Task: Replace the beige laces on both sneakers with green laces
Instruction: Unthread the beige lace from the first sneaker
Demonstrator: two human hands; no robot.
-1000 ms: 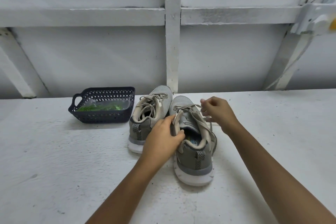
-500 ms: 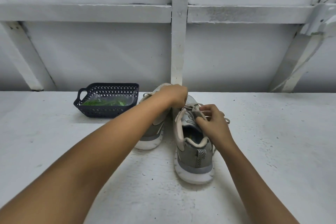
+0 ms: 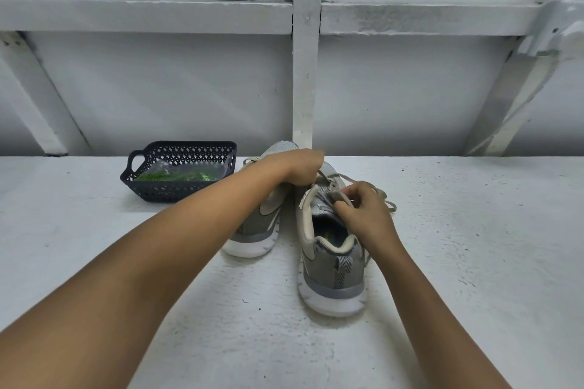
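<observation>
Two grey sneakers with white soles stand side by side on the white table, heels toward me. The right sneaker (image 3: pixel 331 265) is nearer; its beige lace (image 3: pixel 387 204) trails loose past its right side. My right hand (image 3: pixel 363 215) pinches the top of that sneaker's tongue. My left hand (image 3: pixel 301 167) reaches over the left sneaker (image 3: pixel 256 227) and is curled at the laces near the right sneaker's toe; what its fingers hold is hidden. Green laces (image 3: pixel 177 176) lie in a clear bag inside the dark basket.
The dark plastic basket (image 3: pixel 177 191) with a handle stands at the back left of the sneakers. A white wall with a vertical beam (image 3: pixel 306 73) and slanted braces rises right behind the table. Bare white tabletop (image 3: pixel 474 262) stretches to both sides.
My left hand left the right sneaker's collar and reached forward over the left sneaker to the toe-end laces. My right hand came from the lace down to the tongue.
</observation>
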